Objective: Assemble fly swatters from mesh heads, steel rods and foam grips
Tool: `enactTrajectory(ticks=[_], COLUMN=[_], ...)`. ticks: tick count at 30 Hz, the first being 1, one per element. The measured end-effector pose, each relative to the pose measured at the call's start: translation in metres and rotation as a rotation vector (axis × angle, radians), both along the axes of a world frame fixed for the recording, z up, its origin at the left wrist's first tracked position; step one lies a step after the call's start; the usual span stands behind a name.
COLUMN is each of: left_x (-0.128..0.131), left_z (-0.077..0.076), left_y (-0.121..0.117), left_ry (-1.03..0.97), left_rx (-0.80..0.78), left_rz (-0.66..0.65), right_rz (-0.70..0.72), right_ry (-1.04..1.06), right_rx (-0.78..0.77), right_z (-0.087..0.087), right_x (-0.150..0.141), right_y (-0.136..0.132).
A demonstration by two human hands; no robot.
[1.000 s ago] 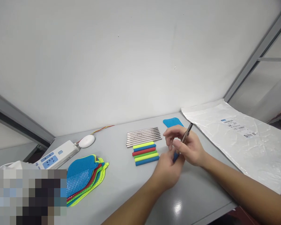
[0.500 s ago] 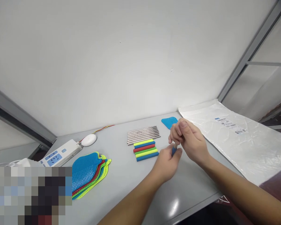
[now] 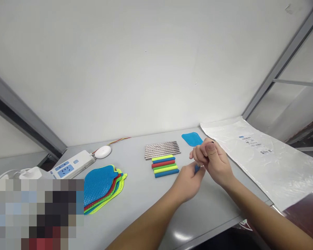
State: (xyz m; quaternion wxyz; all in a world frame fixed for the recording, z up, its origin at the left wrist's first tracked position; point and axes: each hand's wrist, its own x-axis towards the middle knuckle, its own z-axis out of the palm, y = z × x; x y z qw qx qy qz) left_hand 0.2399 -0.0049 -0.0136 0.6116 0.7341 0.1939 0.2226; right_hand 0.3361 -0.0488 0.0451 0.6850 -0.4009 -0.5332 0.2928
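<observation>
Bare-handed and bare-armed: a person's left hand (image 3: 189,182) and right hand (image 3: 219,165), seen from a head-worn camera.
The left forearm (image 3: 148,218) and right forearm (image 3: 263,213) are uncovered from wrist to the edge of the view, smooth in outline and broadening toward the elbow. The right hand's thumbnail (image 3: 211,146) is short and rounded. A dark patch (image 3: 232,240) at the bottom edge, between the 2 forearms, may be clothing, though it is too dim to say for certain.

Looking like a partitioned workshop bay: grey metal posts (image 3: 15,103) are framing a white panel wall (image 3: 146,86), a grey worktable (image 3: 138,189) is standing against it, and metal rods (image 3: 161,150), coloured sleeves (image 3: 164,163) and mesh paddles (image 3: 99,184) are lying in batches.
</observation>
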Motion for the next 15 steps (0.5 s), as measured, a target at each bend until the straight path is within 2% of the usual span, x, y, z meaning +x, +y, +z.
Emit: enactTrajectory(ticks=[10,15], left_x=[0.000,0.000], left_z=[-0.003,-0.005], left_y=[0.000,0.001], left_ry=[-0.011,-0.015], left_rx=[0.002,0.034], left_rz=[-0.013,0.004], right_rz=[0.002,0.032], right_ry=[0.071,0.037], right_rx=[-0.003,-0.018], right_z=[-0.012,-0.015], right_x=[-0.007,-0.009], right_y=[0.002,0.003])
